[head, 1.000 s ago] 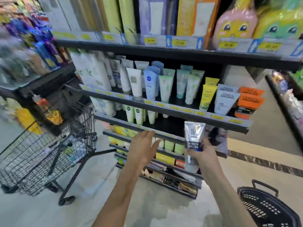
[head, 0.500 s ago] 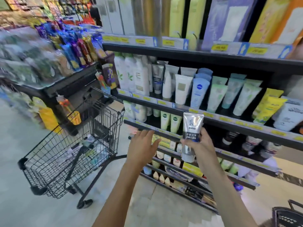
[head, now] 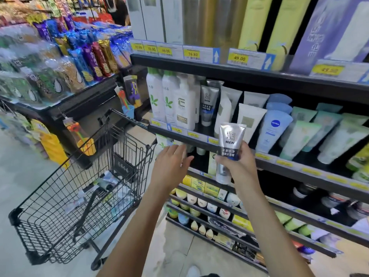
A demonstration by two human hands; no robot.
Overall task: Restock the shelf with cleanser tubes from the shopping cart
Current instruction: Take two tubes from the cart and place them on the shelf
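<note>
My right hand point(head: 238, 163) grips a silver "MEN" cleanser tube point(head: 229, 140), cap down, held upright in front of the second shelf's edge point(head: 199, 140). A matching silver tube point(head: 208, 102) stands on that shelf, up and to the left of the held one. My left hand point(head: 169, 166) hovers empty with fingers spread, just left of the tube and below the shelf edge. The black wire shopping cart point(head: 65, 188) stands at the left with several tubes and packets lying on its bottom.
White pump bottles point(head: 169, 98) stand left of the silver tube, white, blue and green tubes point(head: 275, 126) to its right. Lower shelves point(head: 209, 208) carry small jars and boxes. A snack display point(head: 60, 66) stands behind the cart. A person is far back.
My view has swung left and closer to the shelf. My right hand has lifted the silver tube toward the second shelf's edge. My left hand stays open beside it.
</note>
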